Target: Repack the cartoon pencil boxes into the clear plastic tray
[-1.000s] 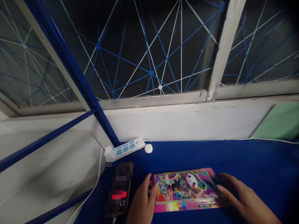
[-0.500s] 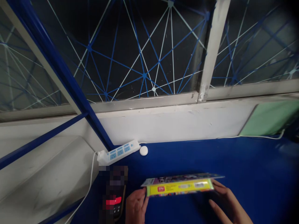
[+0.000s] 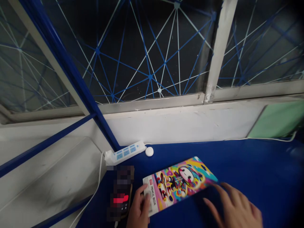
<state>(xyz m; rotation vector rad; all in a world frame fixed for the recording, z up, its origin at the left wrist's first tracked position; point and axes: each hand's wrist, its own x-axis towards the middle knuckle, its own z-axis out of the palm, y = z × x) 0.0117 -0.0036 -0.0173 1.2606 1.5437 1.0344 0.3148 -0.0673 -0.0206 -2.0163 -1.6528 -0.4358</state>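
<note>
A colourful pencil box [image 3: 180, 183] with a cartoon character on a skateboard and the words "PENCIL BOX" faces up over the blue table, angled up to the right. My left hand [image 3: 139, 207] grips its white left end, thumb on the printed face and fingers at the edge. Beside the box's lower right corner is my right hand [image 3: 234, 204], its fingers spread and somewhat blurred. The fingertips come close to that corner; whether they touch it I cannot tell. The hand hides part of the table beneath.
Left of the box lies a phone [image 3: 124, 202], partly pixelated. A white power strip [image 3: 129, 152] and a small round white object [image 3: 149, 151] sit at the back of the blue table [image 3: 237, 164]. A green panel [image 3: 276, 120] leans at the back right. A blue frame [image 3: 71, 66] rises at left.
The pencil box has turned from showing its yellow side edge to showing its printed face. My right hand has come off its right end and spread its fingers. My left hand keeps hold.
</note>
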